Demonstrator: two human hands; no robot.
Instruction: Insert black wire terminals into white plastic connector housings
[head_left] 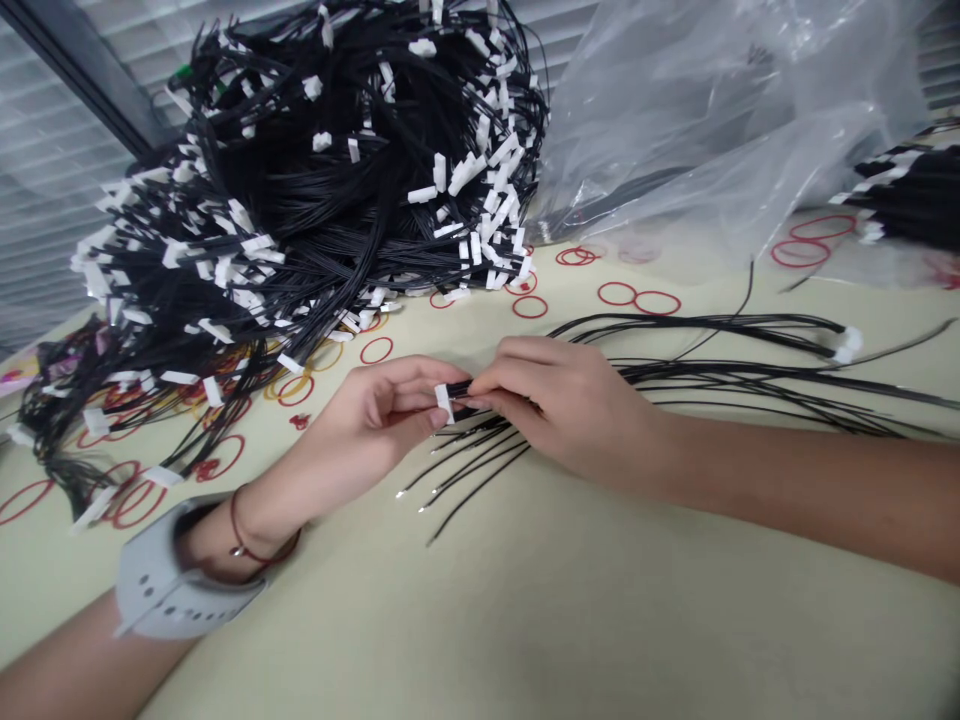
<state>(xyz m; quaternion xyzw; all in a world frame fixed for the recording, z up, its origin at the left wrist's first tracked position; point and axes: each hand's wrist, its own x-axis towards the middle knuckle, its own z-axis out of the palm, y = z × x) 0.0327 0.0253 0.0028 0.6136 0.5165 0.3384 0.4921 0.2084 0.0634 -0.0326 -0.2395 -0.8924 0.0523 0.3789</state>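
My left hand [375, 415] comes in from the lower left and pinches a small white plastic connector [444, 402] between thumb and fingers. My right hand [559, 405] grips the black wires [495, 420] right behind that connector, and its fingertips nearly meet the left fingers. The wires fan out to the right and lower left, some with bare tips [420, 495]. A second white connector [846, 345] ends a wire bundle at the right. A large heap of black wires with white connectors [315, 200] lies at the back left.
Loose red rubber bands [616, 295] lie scattered on the pale cream table [570, 620]. A clear plastic bag [697, 130] sits at the back right, and another black wire bundle [907, 195] lies at the right edge. Window blinds [52, 190] stand behind the heap.
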